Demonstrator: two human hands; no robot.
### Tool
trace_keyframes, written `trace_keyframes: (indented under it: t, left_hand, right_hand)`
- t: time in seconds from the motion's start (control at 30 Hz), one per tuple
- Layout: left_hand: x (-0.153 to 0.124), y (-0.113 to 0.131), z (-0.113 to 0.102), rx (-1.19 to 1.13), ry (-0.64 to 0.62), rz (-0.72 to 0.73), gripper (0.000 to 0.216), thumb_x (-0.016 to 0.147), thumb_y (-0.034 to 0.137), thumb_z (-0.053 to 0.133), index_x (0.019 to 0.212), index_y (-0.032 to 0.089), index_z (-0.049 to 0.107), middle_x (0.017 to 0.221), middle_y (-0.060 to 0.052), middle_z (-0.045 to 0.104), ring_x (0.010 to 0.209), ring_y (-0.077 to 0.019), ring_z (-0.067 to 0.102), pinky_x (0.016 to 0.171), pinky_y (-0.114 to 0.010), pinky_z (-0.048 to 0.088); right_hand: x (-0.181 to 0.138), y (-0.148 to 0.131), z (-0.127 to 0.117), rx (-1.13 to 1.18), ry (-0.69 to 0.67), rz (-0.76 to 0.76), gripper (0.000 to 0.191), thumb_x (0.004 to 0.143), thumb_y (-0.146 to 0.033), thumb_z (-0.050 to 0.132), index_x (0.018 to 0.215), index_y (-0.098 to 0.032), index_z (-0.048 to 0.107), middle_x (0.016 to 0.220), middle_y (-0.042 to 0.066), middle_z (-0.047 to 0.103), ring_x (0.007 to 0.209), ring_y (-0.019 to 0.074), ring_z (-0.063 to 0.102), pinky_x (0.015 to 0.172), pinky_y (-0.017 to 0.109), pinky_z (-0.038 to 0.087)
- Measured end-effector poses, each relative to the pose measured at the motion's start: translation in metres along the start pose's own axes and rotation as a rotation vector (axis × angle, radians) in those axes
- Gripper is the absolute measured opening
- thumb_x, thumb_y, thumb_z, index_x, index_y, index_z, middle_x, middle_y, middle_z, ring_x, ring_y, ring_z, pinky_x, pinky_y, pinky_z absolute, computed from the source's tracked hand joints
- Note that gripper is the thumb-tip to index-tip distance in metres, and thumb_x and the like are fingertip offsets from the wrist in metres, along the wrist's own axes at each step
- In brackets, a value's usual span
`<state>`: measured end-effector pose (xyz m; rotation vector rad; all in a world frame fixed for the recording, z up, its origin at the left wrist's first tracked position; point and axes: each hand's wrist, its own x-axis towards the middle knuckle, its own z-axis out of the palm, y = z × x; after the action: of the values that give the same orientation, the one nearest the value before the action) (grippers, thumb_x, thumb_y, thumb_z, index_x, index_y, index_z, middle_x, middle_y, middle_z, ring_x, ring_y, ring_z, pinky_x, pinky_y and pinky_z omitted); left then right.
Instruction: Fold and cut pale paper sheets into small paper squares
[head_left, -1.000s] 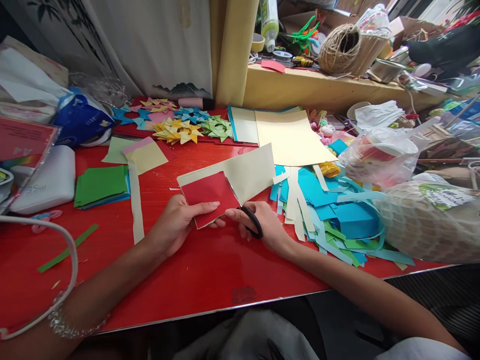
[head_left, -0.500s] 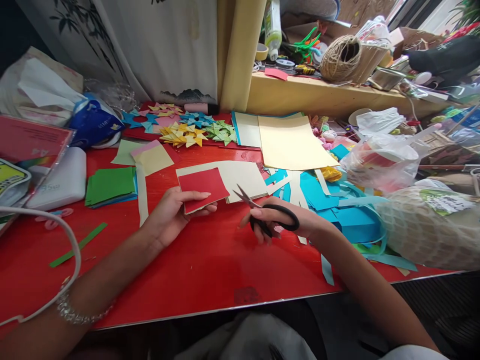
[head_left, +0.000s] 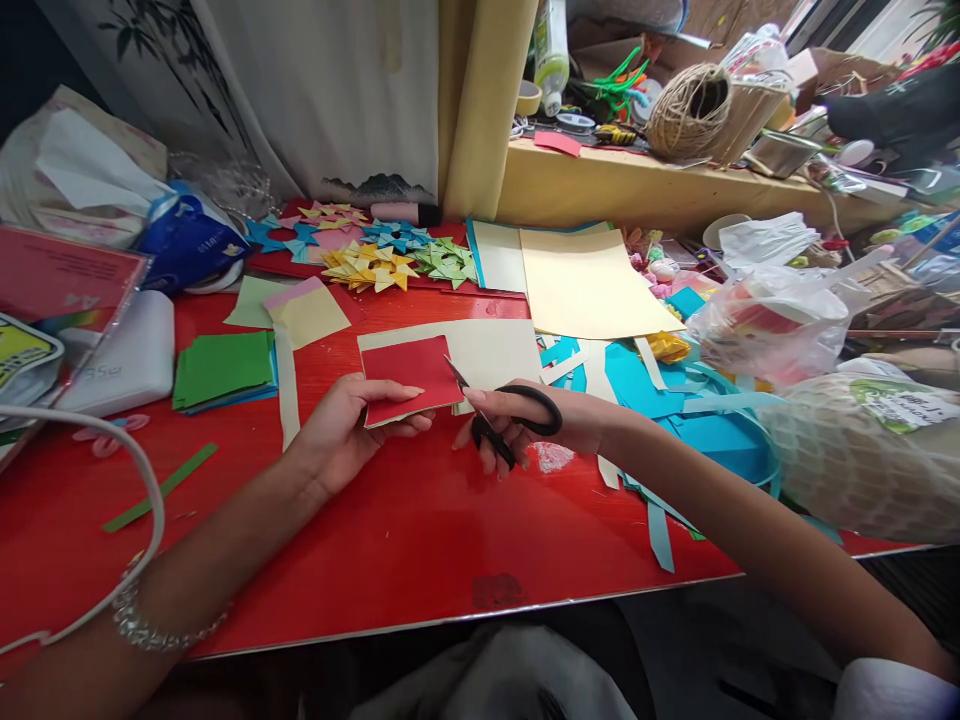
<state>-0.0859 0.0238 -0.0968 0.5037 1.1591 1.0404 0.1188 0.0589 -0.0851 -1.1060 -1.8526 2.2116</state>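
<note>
My left hand [head_left: 341,435] pinches a red paper square [head_left: 409,375] together with a cream sheet [head_left: 491,350] that lies under it, thumb on top. My right hand [head_left: 525,425] grips black-handled scissors [head_left: 502,410], fingers through the loops. The blades point up and left, their tips at the red square's right edge. Both hands hover just above the red table [head_left: 420,520], close together near its middle.
A pile of blue, green and cream paper strips [head_left: 675,410] lies right of my hands. A green paper stack [head_left: 221,370], folded paper stars [head_left: 375,255], large cream sheets [head_left: 585,280], plastic bags [head_left: 780,310] and a white box [head_left: 120,360] crowd the table. A twine ball [head_left: 686,105] sits on the shelf behind.
My right hand pulled the scissors away to the right of the paper, then brought them back left so the blades meet the red square's edge. The left hand kept its hold.
</note>
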Motion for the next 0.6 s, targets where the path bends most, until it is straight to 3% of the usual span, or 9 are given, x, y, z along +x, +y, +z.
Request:
trace_keyframes:
  t: [0.3, 0.4, 0.6]
  left_hand:
    - [-0.004, -0.005, 0.004, 0.023, -0.063, 0.019, 0.010, 0.061, 0.006, 0.069, 0.054, 0.013, 0.069, 0.049, -0.001, 0.065, 0.044, -0.0129, 0.062, 0.041, -0.016, 0.051]
    - [-0.004, -0.006, 0.004, 0.019, -0.082, 0.025, 0.012, 0.061, 0.007, 0.070, 0.051, 0.013, 0.067, 0.049, -0.001, 0.065, 0.045, -0.0143, 0.064, 0.041, -0.017, 0.051]
    - [-0.005, -0.010, 0.004, 0.012, -0.133, 0.067, 0.014, 0.064, 0.007, 0.070, 0.051, 0.013, 0.067, 0.052, 0.000, 0.066, 0.048, -0.0142, 0.065, 0.046, -0.017, 0.053]
  right_hand:
    - [0.003, -0.001, 0.007, 0.046, 0.162, -0.067, 0.054, 0.077, -0.064, 0.054, 0.076, -0.012, 0.067, 0.074, 0.009, 0.070, 0.069, 0.0182, 0.068, 0.064, 0.028, 0.054]
    - [0.004, -0.004, 0.013, -0.053, 0.236, -0.082, 0.055, 0.074, -0.065, 0.057, 0.069, -0.012, 0.066, 0.071, 0.009, 0.068, 0.065, 0.0171, 0.065, 0.060, 0.028, 0.052]
    - [0.007, 0.002, 0.021, -0.130, 0.332, -0.120, 0.057, 0.080, -0.065, 0.047, 0.064, -0.014, 0.065, 0.063, 0.007, 0.065, 0.056, 0.0133, 0.057, 0.056, 0.027, 0.043]
